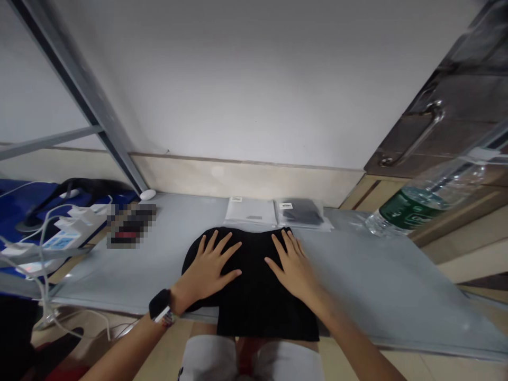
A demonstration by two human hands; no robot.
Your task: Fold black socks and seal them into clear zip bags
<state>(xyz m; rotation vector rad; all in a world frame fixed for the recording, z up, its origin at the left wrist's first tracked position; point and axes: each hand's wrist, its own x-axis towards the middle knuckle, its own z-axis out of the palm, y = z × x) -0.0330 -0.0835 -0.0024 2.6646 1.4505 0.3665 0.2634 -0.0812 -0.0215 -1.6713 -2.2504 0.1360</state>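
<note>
A black cloth [257, 296] lies spread on the grey table [357, 275], its lower part hanging over the front edge. My left hand [212, 264] rests palm down on the cloth's left part, fingers spread. On the right part of the cloth my right hand [293, 267] lies flat, thumb apart from the other fingers. Neither hand grips anything. Behind the cloth are a white flat package [250, 211] and a dark package in clear plastic [300, 212], side by side near the wall.
A large plastic bottle with a green label [413, 209] stands at the back right. At the left are a white power strip [63, 238] with cables, a metal frame post [115, 153], a blurred dark item [133, 225] and a small white object [148, 194].
</note>
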